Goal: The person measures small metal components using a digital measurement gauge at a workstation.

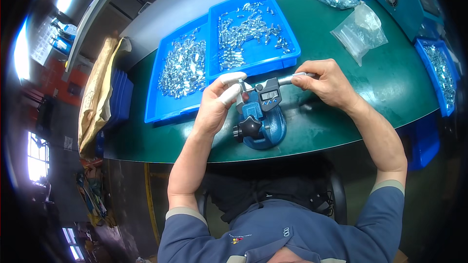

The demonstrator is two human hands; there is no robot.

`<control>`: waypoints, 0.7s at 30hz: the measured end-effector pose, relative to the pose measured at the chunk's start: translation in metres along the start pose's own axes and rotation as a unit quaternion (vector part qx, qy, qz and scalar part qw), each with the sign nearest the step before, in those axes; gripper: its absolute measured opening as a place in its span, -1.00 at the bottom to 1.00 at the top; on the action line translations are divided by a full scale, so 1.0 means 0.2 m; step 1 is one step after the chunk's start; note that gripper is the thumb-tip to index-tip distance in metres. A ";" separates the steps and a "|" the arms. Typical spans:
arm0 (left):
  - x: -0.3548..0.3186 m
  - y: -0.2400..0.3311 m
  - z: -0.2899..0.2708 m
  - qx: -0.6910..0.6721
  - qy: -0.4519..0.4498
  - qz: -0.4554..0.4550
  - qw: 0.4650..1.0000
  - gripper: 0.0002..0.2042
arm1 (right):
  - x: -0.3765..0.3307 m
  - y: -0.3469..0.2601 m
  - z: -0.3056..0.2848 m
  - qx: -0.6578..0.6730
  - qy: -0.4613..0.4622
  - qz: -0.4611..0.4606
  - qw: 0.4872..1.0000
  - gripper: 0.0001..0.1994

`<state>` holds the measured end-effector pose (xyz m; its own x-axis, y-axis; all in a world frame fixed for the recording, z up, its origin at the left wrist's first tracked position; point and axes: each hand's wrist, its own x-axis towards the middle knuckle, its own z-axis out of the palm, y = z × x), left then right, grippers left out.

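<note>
A digital micrometer (pixel 269 95) with a grey display is clamped in a blue stand (pixel 274 129) with a black knob (pixel 249 127) at the table's front. My left hand (pixel 213 109), white covers on its thumb and index finger, pinches a small shiny metal part (pixel 242 84) at the micrometer's jaws; the fingertips partly hide it. On the other side, the thumb and fingers of my right hand (pixel 331 84) are closed round the end of the micrometer's thimble (pixel 286 80).
Two blue trays (pixel 291 59) of small metal parts (pixel 184 65) lie beyond the stand on the green table (pixel 312 117). Clear plastic bags (pixel 363 31) are at the far right. Another blue bin (pixel 448 107) of parts and a teal machine (pixel 402 0) stand right; brown paper (pixel 97 95) is left.
</note>
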<state>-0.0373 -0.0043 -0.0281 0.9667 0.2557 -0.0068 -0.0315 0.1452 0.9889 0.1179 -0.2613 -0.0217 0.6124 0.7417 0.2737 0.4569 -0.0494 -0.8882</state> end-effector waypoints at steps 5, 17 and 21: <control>0.00 0.00 0.00 0.017 0.003 0.010 1.000 -0.73 | 0.00 0.01 0.01 0.000 0.000 -0.001 1.000 -0.77; 0.18 0.19 -0.37 0.321 0.176 0.197 0.910 -0.73 | -0.01 0.00 -0.01 0.027 -0.001 -0.004 1.000 -0.81; 0.32 0.26 -0.47 0.554 0.237 0.284 0.746 -0.71 | -0.01 -0.01 -0.01 0.015 -0.009 0.003 1.000 -0.80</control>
<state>-0.0008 0.1087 0.0086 0.6706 0.3226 0.6680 0.0817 -0.9271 0.3657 0.1172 -0.2632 -0.0199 0.6024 0.7540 0.2621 0.4339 -0.0337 -0.9003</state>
